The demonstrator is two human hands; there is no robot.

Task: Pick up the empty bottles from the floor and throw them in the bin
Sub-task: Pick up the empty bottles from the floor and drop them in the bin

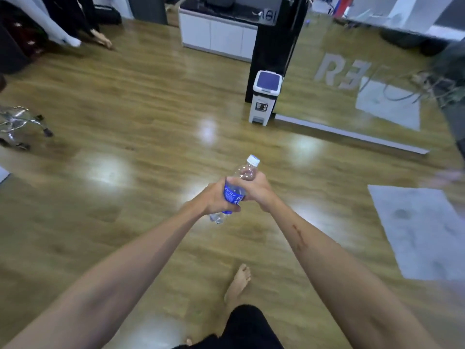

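While both hands, left hand (214,197) and right hand (254,188), grip the clear plastic bottle with blue label (232,192) mid-air, the white lidded pedal bin (265,96) stands far ahead, lid closed; an early throw would bounce off.

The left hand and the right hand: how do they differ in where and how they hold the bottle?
The left hand grips the bottle lower, around its blue label; the right hand grips higher, on the clear part below the white cap. The left arm comes from the lower left, the right arm from the lower right. Only the right forearm shows a reddish mark. Both hands have fingers curled round the same bottle, held above the floor, apart from the bin.
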